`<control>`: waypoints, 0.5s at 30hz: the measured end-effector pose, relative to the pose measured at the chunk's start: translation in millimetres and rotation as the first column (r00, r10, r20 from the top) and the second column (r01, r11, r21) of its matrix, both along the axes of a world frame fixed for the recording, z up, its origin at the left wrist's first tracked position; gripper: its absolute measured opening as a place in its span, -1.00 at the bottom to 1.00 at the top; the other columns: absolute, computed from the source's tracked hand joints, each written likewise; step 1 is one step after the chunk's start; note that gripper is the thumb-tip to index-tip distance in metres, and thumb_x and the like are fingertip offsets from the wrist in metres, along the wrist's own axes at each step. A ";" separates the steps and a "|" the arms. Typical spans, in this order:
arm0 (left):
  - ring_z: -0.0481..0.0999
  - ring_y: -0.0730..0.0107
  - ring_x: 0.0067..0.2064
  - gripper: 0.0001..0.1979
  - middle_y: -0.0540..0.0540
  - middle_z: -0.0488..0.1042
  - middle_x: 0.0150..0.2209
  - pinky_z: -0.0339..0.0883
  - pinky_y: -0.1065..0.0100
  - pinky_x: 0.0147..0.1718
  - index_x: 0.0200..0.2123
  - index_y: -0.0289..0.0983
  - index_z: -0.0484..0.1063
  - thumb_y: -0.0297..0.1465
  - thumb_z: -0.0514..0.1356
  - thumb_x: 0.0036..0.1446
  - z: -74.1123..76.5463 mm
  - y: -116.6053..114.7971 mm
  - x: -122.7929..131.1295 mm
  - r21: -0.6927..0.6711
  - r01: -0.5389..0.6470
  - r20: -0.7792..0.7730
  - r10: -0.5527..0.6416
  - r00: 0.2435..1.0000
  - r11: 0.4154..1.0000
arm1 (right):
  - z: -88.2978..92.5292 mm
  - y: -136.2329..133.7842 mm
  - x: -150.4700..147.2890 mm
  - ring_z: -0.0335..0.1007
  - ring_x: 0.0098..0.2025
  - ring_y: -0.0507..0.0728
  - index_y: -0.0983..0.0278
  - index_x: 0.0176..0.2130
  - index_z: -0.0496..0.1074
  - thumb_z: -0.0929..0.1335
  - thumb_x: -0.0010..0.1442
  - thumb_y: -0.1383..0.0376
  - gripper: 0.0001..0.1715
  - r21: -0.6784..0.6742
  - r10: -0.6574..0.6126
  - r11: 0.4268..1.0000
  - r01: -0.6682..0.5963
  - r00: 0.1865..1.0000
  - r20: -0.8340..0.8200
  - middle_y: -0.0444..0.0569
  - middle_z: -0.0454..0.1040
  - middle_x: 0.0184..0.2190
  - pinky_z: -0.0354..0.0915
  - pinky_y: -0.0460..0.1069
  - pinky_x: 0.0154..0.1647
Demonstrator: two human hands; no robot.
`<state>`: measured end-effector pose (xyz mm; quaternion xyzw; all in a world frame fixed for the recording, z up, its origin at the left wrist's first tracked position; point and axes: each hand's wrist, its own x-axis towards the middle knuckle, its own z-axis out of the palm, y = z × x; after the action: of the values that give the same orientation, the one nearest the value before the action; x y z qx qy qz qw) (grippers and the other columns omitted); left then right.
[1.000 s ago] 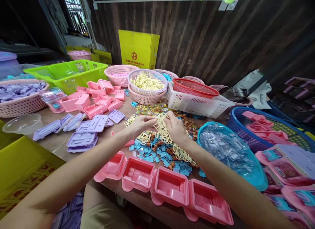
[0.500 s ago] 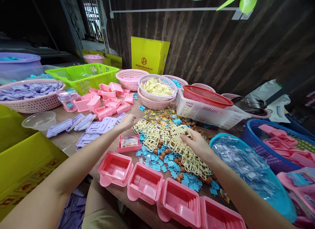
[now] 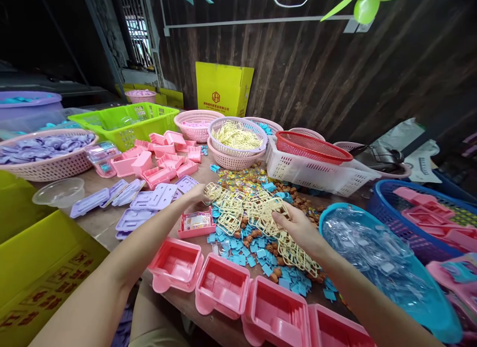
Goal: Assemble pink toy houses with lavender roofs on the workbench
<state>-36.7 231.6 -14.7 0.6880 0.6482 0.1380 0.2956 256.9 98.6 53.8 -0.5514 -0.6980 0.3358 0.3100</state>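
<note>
My right hand (image 3: 296, 227) is closed on a bunch of cream plastic frames (image 3: 274, 222) that trail down over the blue squares (image 3: 238, 247) and brown pieces on the table. My left hand (image 3: 197, 194) reaches to the left end of the spread cream frames (image 3: 214, 190), fingers curled on one of them. Just below it lies a small pink tray (image 3: 196, 223) holding a printed card. A row of open pink cases (image 3: 223, 285) lines the near table edge.
Purple lids (image 3: 149, 200) and pink trays (image 3: 164, 160) lie left. Baskets stand behind: green (image 3: 122, 119), pink with cream frames (image 3: 236, 138), red on white (image 3: 316, 160). A blue bowl of clear parts (image 3: 380, 257) sits right. Yellow boxes (image 3: 33, 262) stand near left.
My hands came apart from the bunch held together above the table. The left hand went left to the frames' end; the right hand lowered with its bunch. The small pink tray is now uncovered.
</note>
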 end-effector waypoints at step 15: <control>0.47 0.34 -0.23 -0.72 -0.15 0.49 -0.25 0.34 0.32 -0.24 -0.13 -0.34 0.35 -0.36 0.05 0.10 57.4 -87.6 18.3 0.140 0.252 0.280 -0.282 0.917 0.958 | -2.5 41.6 -105.4 0.38 -0.16 0.11 0.22 -0.05 0.20 0.26 0.07 0.29 -0.60 -0.110 -0.058 0.994 0.000 0.849 -0.525 -0.04 0.45 -0.15 0.30 0.07 -0.12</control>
<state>-18.4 144.0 42.6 0.7555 0.4884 0.2307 0.3707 151.5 140.2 51.2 -0.4644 -0.5590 0.5059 0.4648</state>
